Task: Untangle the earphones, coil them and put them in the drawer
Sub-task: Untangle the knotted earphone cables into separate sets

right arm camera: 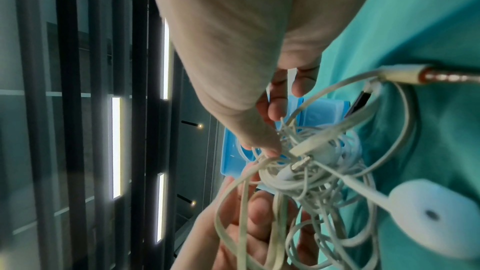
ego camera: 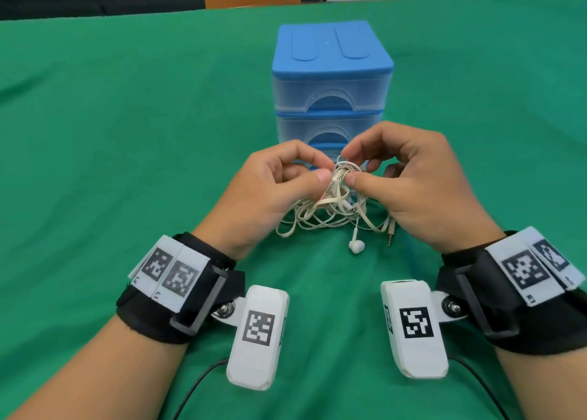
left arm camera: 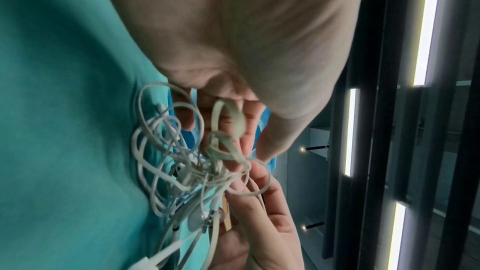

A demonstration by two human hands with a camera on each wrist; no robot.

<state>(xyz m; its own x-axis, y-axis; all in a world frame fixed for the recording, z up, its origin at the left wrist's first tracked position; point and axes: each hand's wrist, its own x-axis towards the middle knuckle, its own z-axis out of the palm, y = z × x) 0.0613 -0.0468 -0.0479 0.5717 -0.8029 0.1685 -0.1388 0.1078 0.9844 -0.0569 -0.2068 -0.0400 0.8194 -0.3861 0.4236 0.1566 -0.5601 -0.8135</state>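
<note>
**Both hands pinching at a knot of white earphones in front of the drawer unit**

From the head camera: the left hand (ego camera: 270,184) and the right hand (ego camera: 409,181) meet above the green tablecloth (ego camera: 111,165), thumbs and forefingers closed on the top of a tangled bundle of white earphones (ego camera: 336,203). The upper part of the bundle is lifted off the cloth; loose loops trail down and rest on it. One earbud (ego camera: 356,246) hangs down at the near side, and the jack plug (ego camera: 390,238) lies just right of it, close to the right wrist. Directly behind the hands stands a small blue drawer unit (ego camera: 332,83) with translucent drawers, all pushed in as far as I can see. Each wrist carries a black strap with printed markers and a white camera housing.

From the left wrist: the left hand (left arm camera: 246,38) fills the top, its fingertips (left arm camera: 270,145) closed on a flat strand at the top of the earphones (left arm camera: 187,171). The right hand (left arm camera: 265,223) comes in from below, fingers in among the loops. The rest of the cable hangs beside the cloth in a loose, knotted mass.

From the right wrist: the right hand (right arm camera: 233,48) pinches into the middle of the earphones (right arm camera: 311,171), thumb tip pressed against the knot. The left hand (right arm camera: 241,233) sits below with strands running across its fingers. An earbud (right arm camera: 431,219) looms large at the lower right and the jack plug (right arm camera: 441,76) points off to the upper right. A piece of the blue drawer unit (right arm camera: 233,159) shows behind the tangle.
</note>
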